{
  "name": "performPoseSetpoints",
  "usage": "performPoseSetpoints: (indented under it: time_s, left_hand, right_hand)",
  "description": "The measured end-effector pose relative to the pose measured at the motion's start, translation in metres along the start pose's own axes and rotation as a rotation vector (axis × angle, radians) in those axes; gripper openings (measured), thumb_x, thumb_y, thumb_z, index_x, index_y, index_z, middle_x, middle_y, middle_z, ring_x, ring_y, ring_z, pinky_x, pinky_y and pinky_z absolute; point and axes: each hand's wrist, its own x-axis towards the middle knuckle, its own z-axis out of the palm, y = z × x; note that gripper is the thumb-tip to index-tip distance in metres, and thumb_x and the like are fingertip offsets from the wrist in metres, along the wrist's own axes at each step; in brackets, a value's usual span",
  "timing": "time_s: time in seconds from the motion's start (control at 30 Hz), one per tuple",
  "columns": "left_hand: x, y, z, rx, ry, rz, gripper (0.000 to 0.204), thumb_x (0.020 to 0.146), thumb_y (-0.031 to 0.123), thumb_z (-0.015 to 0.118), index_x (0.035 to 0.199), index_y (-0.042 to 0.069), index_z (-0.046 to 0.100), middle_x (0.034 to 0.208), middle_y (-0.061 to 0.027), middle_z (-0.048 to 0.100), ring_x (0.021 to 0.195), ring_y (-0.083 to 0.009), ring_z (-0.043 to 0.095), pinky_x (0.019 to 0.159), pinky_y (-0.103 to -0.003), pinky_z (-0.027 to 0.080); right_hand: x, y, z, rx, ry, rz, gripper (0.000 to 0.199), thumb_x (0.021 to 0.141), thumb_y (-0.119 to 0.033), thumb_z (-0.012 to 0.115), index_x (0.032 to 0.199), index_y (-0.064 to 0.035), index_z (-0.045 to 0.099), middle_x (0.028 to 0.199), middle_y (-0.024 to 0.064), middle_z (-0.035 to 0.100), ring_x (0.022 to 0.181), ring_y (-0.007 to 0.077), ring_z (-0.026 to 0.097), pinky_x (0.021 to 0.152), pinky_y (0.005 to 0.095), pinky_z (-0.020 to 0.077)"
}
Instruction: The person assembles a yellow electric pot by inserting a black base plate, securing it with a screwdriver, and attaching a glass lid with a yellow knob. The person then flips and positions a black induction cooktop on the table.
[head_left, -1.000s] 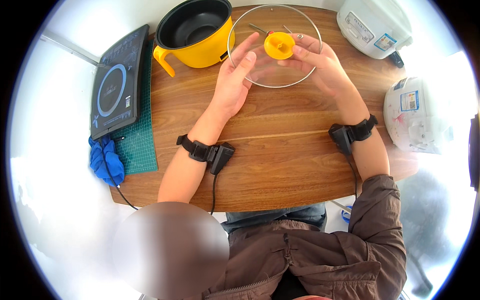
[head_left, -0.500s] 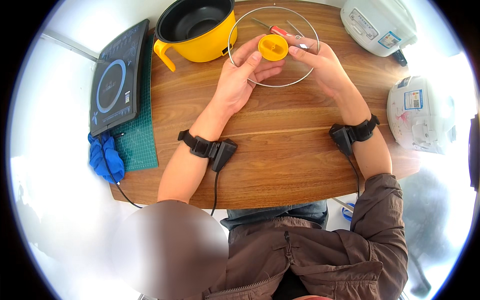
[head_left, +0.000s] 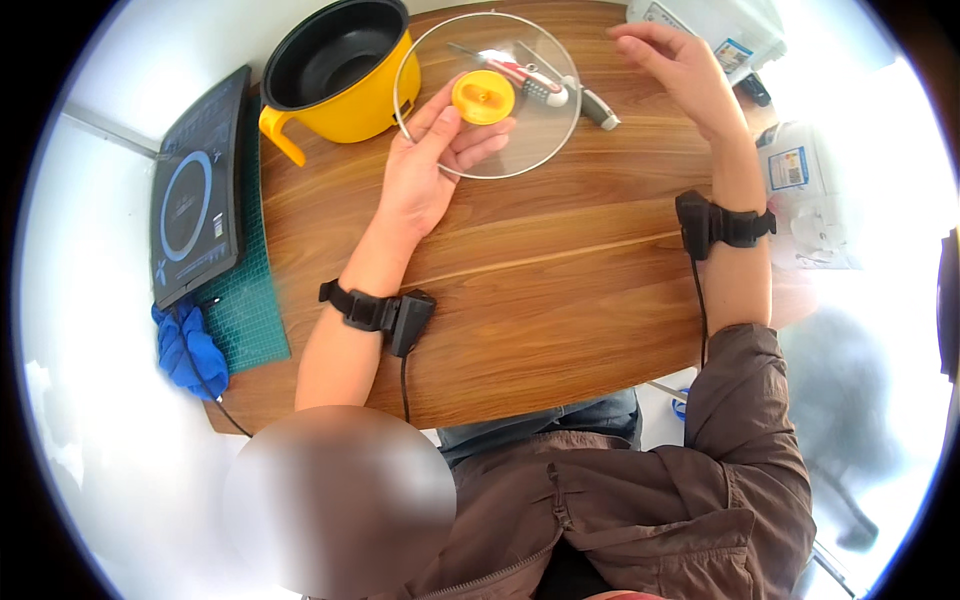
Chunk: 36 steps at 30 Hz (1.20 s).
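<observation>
My left hand [head_left: 428,165] holds a round glass lid [head_left: 545,140] by its near left edge, thumb up by the yellow knob [head_left: 483,97] at its middle. The lid sits just right of a yellow electric pot [head_left: 340,75] with a black inside. A red-handled screwdriver [head_left: 528,80] and a grey-handled tool [head_left: 600,108] lie on the wooden table [head_left: 560,290] under and beside the lid's far edge. My right hand [head_left: 682,70] hovers to the right of the lid, fingers apart, holding nothing.
A black induction cooktop [head_left: 195,205] rests on a green cutting mat [head_left: 250,315] at the left, with a blue cloth [head_left: 190,352] at the mat's near corner. White appliances stand at the right edge [head_left: 810,190] and the far right corner [head_left: 720,20].
My right hand has let go of the lid and drawn off to the right. The lid now rests in my left hand alone, closer to the yellow pot.
</observation>
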Motion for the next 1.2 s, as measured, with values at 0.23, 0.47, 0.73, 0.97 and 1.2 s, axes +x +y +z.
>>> performPoseSetpoints:
  time_s: [0.23,0.47,0.73,0.97,1.2]
  left_hand:
    - [0.003,0.0,-0.001,-0.024,0.04,-0.022,0.047,0.112,0.019,0.045,0.156,0.001,0.041,0.144,-0.019,0.06,0.128,-0.0408,0.063,0.108,-0.047,0.056]
    - [0.001,0.002,-0.002,0.008,0.033,-0.029,0.051,0.111,0.022,0.048,0.158,0.003,0.039,0.148,-0.0177,0.058,0.13,-0.0412,0.061,0.109,-0.047,0.055]
    - [0.002,0.002,-0.004,-0.009,0.032,-0.047,0.05,0.111,0.021,0.049,0.157,0.003,0.04,0.148,-0.0174,0.058,0.128,-0.0413,0.063,0.107,-0.046,0.056]
    - [0.001,0.004,-0.003,-0.014,0.053,-0.028,0.046,0.112,0.019,0.047,0.155,0.004,0.043,0.144,-0.0172,0.06,0.126,-0.0391,0.065,0.106,-0.046,0.056]
    - [0.003,0.002,-0.005,0.002,0.079,-0.005,0.047,0.111,0.019,0.048,0.156,0.004,0.043,0.146,-0.0156,0.06,0.127,-0.0383,0.064,0.108,-0.046,0.055]
  right_hand:
    - [-0.011,0.038,-0.023,-0.401,-0.401,0.093,0.029,0.082,-0.012,0.078,0.109,-0.0008,0.073,0.088,0.0069,0.071,0.084,0.0177,0.065,0.077,0.0328,0.0523]
    - [-0.004,0.043,0.008,-0.376,-0.468,0.031,0.03,0.079,-0.005,0.079,0.108,-0.0046,0.075,0.08,0.0049,0.068,0.076,0.0196,0.063,0.07,0.0352,0.0501]
    - [-0.003,0.046,0.007,-0.36,-0.409,0.079,0.019,0.08,-0.008,0.08,0.098,-0.0018,0.077,0.08,0.007,0.072,0.077,0.018,0.065,0.073,0.0333,0.0516]
    - [-0.002,0.042,0.001,-0.344,-0.315,0.118,0.015,0.083,-0.01,0.079,0.093,0.0005,0.075,0.081,0.0085,0.073,0.077,0.018,0.068,0.073,0.0324,0.0533]
    - [-0.003,0.012,0.012,-0.159,-0.093,0.045,0.012,0.085,-0.012,0.081,0.091,-0.0023,0.075,0.082,0.0056,0.075,0.077,0.0124,0.068,0.072,0.0277,0.0543]
